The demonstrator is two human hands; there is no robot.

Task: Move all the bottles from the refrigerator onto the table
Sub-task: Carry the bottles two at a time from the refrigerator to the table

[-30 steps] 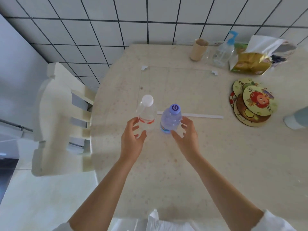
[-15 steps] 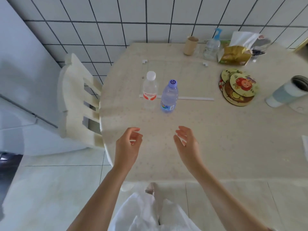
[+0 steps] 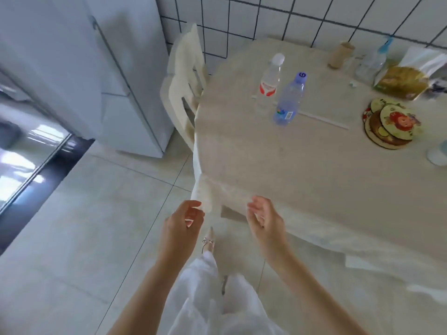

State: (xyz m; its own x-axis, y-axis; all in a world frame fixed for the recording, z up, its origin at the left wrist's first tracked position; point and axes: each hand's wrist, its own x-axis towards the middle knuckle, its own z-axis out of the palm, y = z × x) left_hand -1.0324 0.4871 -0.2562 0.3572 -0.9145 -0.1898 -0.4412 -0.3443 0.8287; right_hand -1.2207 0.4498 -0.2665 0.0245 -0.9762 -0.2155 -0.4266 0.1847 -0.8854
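Both hands (image 3: pixel 225 220) loosely curled, holding nothing; two clear plastic bottles (image 3: pixel 289 100) upright on table (image 3: pixel 278 170).

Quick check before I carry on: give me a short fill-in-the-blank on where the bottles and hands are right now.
The number of bottles standing on the table is ___.
The bottle with the white cap has a label coloured ___.
Both the left hand and right hand hold ___.
The refrigerator door is ___.

Missing words: two; red; nothing; closed

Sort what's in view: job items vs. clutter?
Job: white-capped bottle, purple-capped bottle, table, refrigerator, left hand and right hand, both holding nothing.

Clutter: chair, coasters, tissue pack, pump bottle, brown cup.
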